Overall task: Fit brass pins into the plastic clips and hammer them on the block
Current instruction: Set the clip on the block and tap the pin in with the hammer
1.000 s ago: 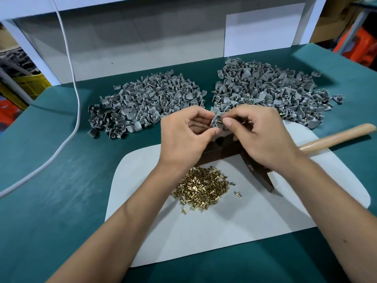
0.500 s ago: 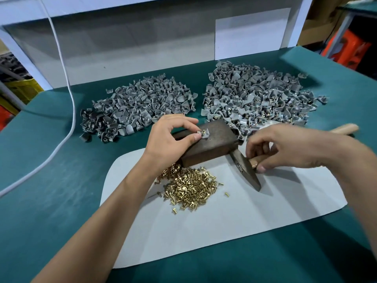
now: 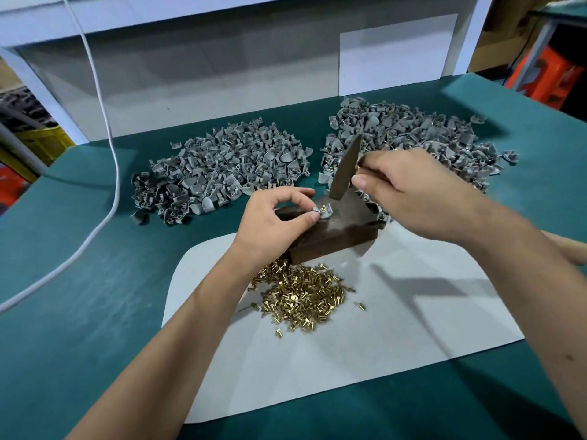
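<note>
Two hands (image 3: 279,217) (image 3: 409,188), one hammer (image 3: 344,168)

Teal-covered table (image 3: 79,281), two grey clip piles (image 3: 222,166) (image 3: 413,138), white mat (image 3: 381,328), white cable (image 3: 104,122)

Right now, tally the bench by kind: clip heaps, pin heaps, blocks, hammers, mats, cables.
Clip heaps: 2
Pin heap: 1
Block: 1
Hammer: 1
Mat: 1
Cable: 1
Total: 7
</note>
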The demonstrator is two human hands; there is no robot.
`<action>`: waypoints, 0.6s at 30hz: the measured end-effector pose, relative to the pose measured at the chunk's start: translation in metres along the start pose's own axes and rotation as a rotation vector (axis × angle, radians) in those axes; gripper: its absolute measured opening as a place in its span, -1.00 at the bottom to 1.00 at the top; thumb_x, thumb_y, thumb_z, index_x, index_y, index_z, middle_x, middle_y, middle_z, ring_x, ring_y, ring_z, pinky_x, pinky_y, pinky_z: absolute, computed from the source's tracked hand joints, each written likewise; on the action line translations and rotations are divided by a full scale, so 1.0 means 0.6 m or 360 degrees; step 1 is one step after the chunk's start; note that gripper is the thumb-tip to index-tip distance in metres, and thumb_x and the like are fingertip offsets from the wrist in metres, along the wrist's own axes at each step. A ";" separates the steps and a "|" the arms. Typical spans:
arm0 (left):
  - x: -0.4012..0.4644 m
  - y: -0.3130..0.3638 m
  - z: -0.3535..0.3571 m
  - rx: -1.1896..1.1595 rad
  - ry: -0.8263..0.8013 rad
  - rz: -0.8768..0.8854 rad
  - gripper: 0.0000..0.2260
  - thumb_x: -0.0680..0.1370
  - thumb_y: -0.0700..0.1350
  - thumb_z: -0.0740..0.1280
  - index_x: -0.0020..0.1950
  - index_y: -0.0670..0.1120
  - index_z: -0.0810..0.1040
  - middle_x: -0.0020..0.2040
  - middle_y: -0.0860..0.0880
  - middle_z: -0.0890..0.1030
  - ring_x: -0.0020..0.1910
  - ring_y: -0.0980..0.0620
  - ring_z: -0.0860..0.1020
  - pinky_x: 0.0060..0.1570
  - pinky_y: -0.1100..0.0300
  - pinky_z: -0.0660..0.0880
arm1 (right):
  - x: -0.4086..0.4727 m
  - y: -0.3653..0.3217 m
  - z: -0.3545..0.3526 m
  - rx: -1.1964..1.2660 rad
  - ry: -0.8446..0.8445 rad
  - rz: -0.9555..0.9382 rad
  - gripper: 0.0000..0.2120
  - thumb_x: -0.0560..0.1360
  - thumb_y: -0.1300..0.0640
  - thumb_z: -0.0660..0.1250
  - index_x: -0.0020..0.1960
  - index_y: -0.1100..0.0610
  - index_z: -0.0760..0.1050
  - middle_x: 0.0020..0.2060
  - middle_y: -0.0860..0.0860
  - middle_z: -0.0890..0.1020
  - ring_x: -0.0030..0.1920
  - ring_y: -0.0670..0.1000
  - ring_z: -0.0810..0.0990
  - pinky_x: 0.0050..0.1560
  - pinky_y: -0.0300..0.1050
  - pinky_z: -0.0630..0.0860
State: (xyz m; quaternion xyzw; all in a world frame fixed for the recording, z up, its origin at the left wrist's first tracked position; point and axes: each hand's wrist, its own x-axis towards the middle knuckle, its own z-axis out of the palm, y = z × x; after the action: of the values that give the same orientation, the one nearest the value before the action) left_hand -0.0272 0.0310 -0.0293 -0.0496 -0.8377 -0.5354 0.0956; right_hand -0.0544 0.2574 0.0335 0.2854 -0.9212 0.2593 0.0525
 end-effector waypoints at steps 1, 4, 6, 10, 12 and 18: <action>0.000 0.000 0.000 0.0010 0.0000 -0.0004 -0.96 0.49 -0.24 0.53 -0.14 -0.12 0.72 0.17 0.06 0.69 0.16 0.22 0.63 0.22 0.16 0.56 | 0.001 -0.003 -0.002 -0.0003 0.0044 -0.0022 -0.71 0.68 -0.01 0.20 -0.20 0.04 0.41 -0.39 -0.06 0.51 -0.38 -0.10 0.46 -0.35 -0.06 0.29; 0.002 0.001 -0.001 0.0024 -0.0007 -0.0024 -0.96 0.50 -0.22 0.53 -0.15 -0.11 0.73 0.19 0.07 0.69 0.15 0.28 0.61 0.12 0.37 0.51 | 0.000 -0.011 0.002 0.0050 0.0317 -0.0090 -0.73 0.65 -0.08 0.13 -0.14 0.03 0.41 -0.43 -0.08 0.47 -0.44 -0.08 0.44 -0.43 -0.12 0.27; 0.001 0.001 -0.003 0.0016 -0.0010 -0.0039 -0.96 0.50 -0.21 0.53 -0.15 -0.10 0.73 0.20 0.07 0.68 0.14 0.28 0.62 0.09 0.38 0.52 | 0.000 -0.017 0.018 -0.0023 0.0288 -0.0059 -0.75 0.67 -0.07 0.12 -0.09 0.02 0.42 -0.38 -0.06 0.50 -0.37 0.01 0.49 -0.36 -0.05 0.35; -0.001 0.005 -0.003 -0.0008 -0.0008 -0.0049 -0.96 0.48 -0.21 0.55 -0.15 -0.09 0.73 0.20 0.05 0.68 0.15 0.25 0.62 0.12 0.32 0.54 | 0.003 -0.010 0.026 -0.0267 -0.0061 0.0115 -0.66 0.69 -0.05 0.13 -0.24 0.00 0.29 -0.34 -0.01 0.49 -0.28 0.13 0.50 -0.28 -0.01 0.34; -0.001 0.006 -0.003 -0.0023 -0.0006 -0.0059 -0.96 0.48 -0.22 0.55 -0.14 -0.10 0.74 0.20 0.04 0.68 0.15 0.25 0.63 0.14 0.32 0.53 | 0.006 -0.011 0.010 -0.0326 0.0045 0.0101 -0.65 0.68 -0.09 0.12 -0.24 0.00 0.29 -0.37 -0.04 0.46 -0.33 0.11 0.48 -0.37 -0.05 0.27; -0.001 0.005 -0.004 -0.0045 -0.0021 -0.0057 -0.94 0.48 -0.24 0.54 -0.15 -0.10 0.73 0.19 0.01 0.68 0.14 0.26 0.63 0.15 0.29 0.54 | 0.001 -0.030 0.039 -0.0297 -0.0013 0.0168 -0.69 0.70 -0.07 0.08 -0.18 0.01 0.27 -0.32 0.02 0.46 -0.25 0.20 0.52 -0.22 0.05 0.45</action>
State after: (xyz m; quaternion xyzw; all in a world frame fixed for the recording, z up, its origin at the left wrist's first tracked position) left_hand -0.0258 0.0302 -0.0262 -0.0396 -0.8314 -0.5486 0.0797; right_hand -0.0435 0.2326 0.0218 0.2314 -0.9552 0.1737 0.0615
